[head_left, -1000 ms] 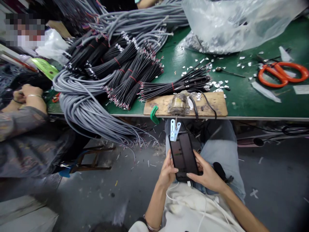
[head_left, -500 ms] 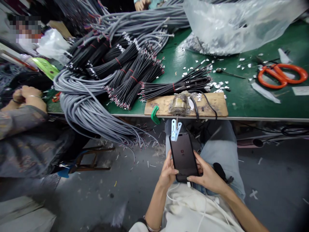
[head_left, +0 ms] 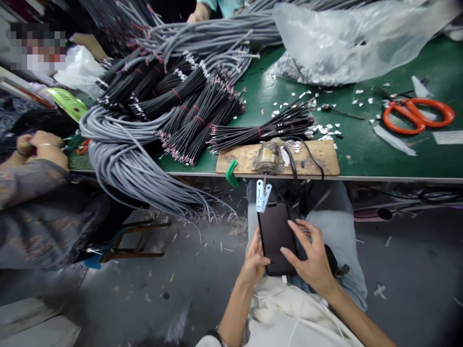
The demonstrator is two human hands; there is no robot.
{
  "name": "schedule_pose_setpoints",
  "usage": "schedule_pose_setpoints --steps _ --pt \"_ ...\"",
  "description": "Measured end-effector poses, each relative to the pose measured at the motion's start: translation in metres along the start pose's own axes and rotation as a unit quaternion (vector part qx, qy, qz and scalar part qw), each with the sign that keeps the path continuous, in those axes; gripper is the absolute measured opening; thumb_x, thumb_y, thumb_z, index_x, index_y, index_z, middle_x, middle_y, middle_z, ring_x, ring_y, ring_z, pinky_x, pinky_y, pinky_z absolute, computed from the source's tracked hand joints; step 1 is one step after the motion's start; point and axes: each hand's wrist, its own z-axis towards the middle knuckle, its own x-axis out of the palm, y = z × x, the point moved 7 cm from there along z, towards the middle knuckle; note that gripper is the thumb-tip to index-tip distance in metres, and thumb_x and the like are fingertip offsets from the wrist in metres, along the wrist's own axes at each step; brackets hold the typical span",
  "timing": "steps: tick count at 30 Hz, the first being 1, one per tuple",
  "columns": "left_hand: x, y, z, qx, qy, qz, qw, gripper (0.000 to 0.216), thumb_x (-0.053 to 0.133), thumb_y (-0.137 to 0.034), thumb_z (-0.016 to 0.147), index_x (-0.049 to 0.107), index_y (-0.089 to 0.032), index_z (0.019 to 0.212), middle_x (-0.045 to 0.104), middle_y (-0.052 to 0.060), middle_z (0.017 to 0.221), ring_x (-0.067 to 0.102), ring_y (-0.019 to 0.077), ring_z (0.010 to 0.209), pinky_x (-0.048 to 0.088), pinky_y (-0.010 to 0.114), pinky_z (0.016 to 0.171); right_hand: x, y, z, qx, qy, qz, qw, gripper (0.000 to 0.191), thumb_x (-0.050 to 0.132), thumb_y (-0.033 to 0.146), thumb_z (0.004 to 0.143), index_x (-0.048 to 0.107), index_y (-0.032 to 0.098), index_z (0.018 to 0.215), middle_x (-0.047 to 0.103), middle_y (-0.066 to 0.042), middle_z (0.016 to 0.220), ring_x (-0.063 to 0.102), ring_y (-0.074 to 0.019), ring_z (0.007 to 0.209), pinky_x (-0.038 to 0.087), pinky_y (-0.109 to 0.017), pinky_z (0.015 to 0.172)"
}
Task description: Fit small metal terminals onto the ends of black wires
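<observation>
A smartphone with a dark screen is held over my lap, and a white cable runs from its lower edge. My left hand is closed around the phone's left side, its thumb on the lower left edge. At the phone's right side, my right hand is open, fingers spread; thumb and index finger are over or on the screen, and I cannot tell if they touch. Just above the phone's top edge, a light blue clothespin hangs from a small motor fixed on a wooden board.
Bundles of black wires and grey cables cover the left of the green table. Orange-handled scissors and a plastic bag lie right. A co-worker's hands rest at the left; another person's hand is behind.
My right hand has let go of the phone's right side and lifted over the screen, fingers spread. The logo on the screen has gone dark. My left hand keeps its hold.
</observation>
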Motion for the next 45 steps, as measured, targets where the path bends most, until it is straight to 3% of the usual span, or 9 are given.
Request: schedule_pose_setpoints --steps 4,8,10,15,17,21,26,33,45 --pt "0.0 -0.002 0.001 0.005 -0.003 -0.014 1.0 0.087 0.046 -0.007 0.041 0.04 -0.02 0.127 0.059 0.004 0.117 0.044 0.0261 0.117 0.035 0.034 0.095 0.001 0.012 -0.006 -0.079 0.046 -0.028 0.995 0.073 0.062 0.038 0.073 0.028 0.028 0.136 0.033 -0.012 0.128 0.039 -0.0296 0.111 0.041 -0.047 0.088" --pt "0.003 -0.011 0.002 0.024 0.0 -0.012 1.0 0.083 0.045 -0.008 0.042 0.042 -0.019 0.125 0.06 0.005 0.114 0.047 0.0273 0.114 0.035 0.037 0.095 0.004 0.01 -0.015 -0.097 0.092 -0.037 0.99 0.086 0.065 0.041 0.07 0.017 0.026 0.14 0.03 -0.013 0.131 0.035 -0.0311 0.115 0.04 -0.049 0.089" --pt "0.005 -0.014 0.002 0.03 0.006 -0.009 1.0 0.082 0.045 -0.009 0.042 0.043 -0.019 0.124 0.061 0.005 0.113 0.047 0.0278 0.113 0.035 0.037 0.095 0.004 0.008 -0.017 -0.099 0.094 -0.042 0.99 0.082 0.064 0.04 0.072 0.02 0.025 0.139 0.03 -0.013 0.132 0.035 -0.0309 0.115 0.039 -0.05 0.09" --pt "0.011 -0.014 0.001 0.016 0.034 -0.031 0.999 0.082 0.046 -0.007 0.043 0.042 -0.02 0.123 0.062 0.003 0.11 0.051 0.0245 0.109 0.036 0.034 0.094 0.001 0.016 -0.016 -0.164 0.072 -0.065 0.982 0.05 0.062 0.037 0.075 0.048 0.032 0.123 0.032 -0.009 0.132 0.037 -0.0303 0.112 0.038 -0.049 0.088" --pt "0.011 -0.013 0.0 0.014 0.037 -0.035 0.999 0.081 0.045 -0.007 0.044 0.041 -0.019 0.124 0.062 0.004 0.111 0.05 0.0243 0.11 0.035 0.034 0.095 -0.001 0.017 -0.018 -0.184 0.067 -0.07 0.978 0.052 0.063 0.038 0.074 0.048 0.032 0.123 0.033 -0.009 0.132 0.038 -0.0305 0.112 0.039 -0.048 0.087" --pt "0.009 -0.011 0.001 0.014 0.024 -0.031 0.999 0.081 0.045 -0.007 0.043 0.042 -0.02 0.123 0.061 0.003 0.113 0.048 0.0254 0.113 0.037 0.033 0.093 -0.007 0.01 -0.015 -0.154 0.037 -0.086 0.984 0.072 0.063 0.042 0.072 0.032 0.025 0.135 0.035 -0.013 0.13 0.039 -0.0317 0.111 0.04 -0.049 0.086" --pt "0.007 -0.009 0.001 -0.002 0.017 -0.011 1.0 0.087 0.044 -0.008 0.041 0.038 -0.018 0.128 0.061 0.005 0.113 0.047 0.0267 0.114 0.04 0.031 0.087 -0.016 0.0 -0.005 -0.108 -0.02 -0.079 0.991 0.063 0.06 0.035 0.077 0.035 0.025 0.134 0.038 -0.013 0.127 0.041 -0.0297 0.11 0.04 -0.048 0.087" --pt "0.01 -0.007 -0.002 0.003 0.028 -0.009 1.0 0.087 0.045 -0.006 0.042 0.04 -0.021 0.127 0.057 0.001 0.121 0.039 0.0244 0.122 0.039 0.029 0.09 -0.004 0.006 -0.005 -0.118 0.02 -0.083 0.989 0.046 0.057 0.034 0.079 0.05 0.026 0.124 0.035 -0.01 0.132 0.038 -0.0284 0.113 0.036 -0.047 0.092" --pt "0.008 -0.001 -0.005 -0.03 0.039 0.031 0.998 0.088 0.048 -0.006 0.045 0.037 -0.024 0.13 0.054 -0.001 0.123 0.041 0.0236 0.118 0.043 0.02 0.066 0.007 0.028 0.016 -0.134 0.049 -0.163 0.976 0.047 0.048 0.045 0.083 0.043 0.034 0.128 0.027 -0.009 0.14 0.033 -0.0317 0.117 0.032 -0.051 0.089"
